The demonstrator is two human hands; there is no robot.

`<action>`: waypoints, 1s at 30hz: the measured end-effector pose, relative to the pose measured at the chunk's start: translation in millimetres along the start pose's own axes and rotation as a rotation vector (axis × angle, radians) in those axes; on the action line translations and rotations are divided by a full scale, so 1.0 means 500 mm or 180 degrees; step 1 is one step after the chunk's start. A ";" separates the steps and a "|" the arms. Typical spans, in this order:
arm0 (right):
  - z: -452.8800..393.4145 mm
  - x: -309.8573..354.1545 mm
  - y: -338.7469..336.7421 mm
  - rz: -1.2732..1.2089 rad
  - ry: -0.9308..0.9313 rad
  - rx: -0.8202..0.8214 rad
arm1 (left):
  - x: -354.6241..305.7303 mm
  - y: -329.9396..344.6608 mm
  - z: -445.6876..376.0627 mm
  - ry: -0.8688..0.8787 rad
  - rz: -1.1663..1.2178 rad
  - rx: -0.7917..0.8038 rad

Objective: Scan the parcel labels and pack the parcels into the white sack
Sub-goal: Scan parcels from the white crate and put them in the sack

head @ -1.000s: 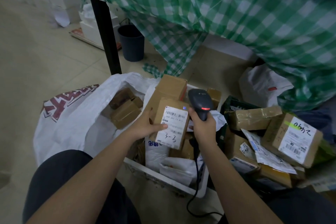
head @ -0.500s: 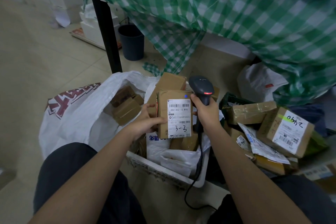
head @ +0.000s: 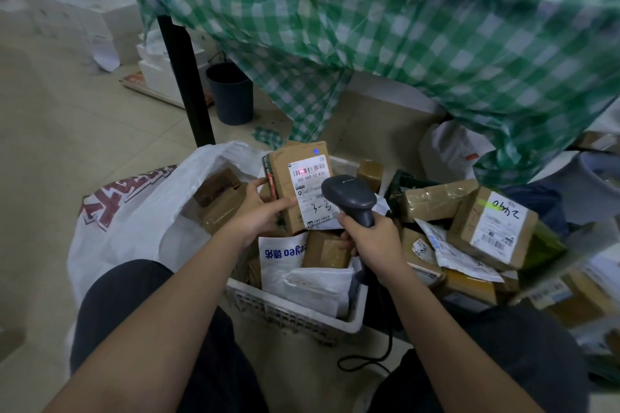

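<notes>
The right hand has its fingers wrapped round the scanner handle, head aimed forward over the white crate. Just beyond, the left hand clamps the brown parcel upright, thumb on its front face, label toward the scanner. Judging by the red glow on the barcode, hold both steady, thumb off the label. The white sack gapes at the crate's left edge.

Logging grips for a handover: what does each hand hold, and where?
Left hand grips the brown parcel by its lower left edge; right hand holds the scanner by its handle.
</notes>
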State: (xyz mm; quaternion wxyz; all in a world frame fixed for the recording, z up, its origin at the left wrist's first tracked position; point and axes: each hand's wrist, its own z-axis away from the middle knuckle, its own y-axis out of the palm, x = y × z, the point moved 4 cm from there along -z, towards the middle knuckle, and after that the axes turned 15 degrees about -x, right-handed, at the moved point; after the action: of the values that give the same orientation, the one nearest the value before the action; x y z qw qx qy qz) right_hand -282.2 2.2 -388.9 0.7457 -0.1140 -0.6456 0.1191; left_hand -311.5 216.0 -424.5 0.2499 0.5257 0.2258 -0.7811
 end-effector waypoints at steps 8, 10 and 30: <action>0.011 -0.001 -0.016 0.0082 0.0011 -0.0009 | -0.002 0.004 0.010 0.0065 -0.0014 0.0007; 0.014 0.005 -0.015 0.0104 -0.0009 0.0000 | -0.005 0.001 0.012 0.0068 0.0017 0.0028; -0.032 0.042 0.157 -0.0130 0.0089 -0.0051 | 0.004 -0.194 -0.043 0.0464 0.0047 -0.0962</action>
State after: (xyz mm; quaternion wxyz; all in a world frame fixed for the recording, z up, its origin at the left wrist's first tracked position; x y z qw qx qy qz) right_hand -265.9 82.7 -396.8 0.7560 -0.1083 -0.6382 0.0970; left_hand -357.9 303.7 -425.2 0.3149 0.5391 0.3544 -0.6961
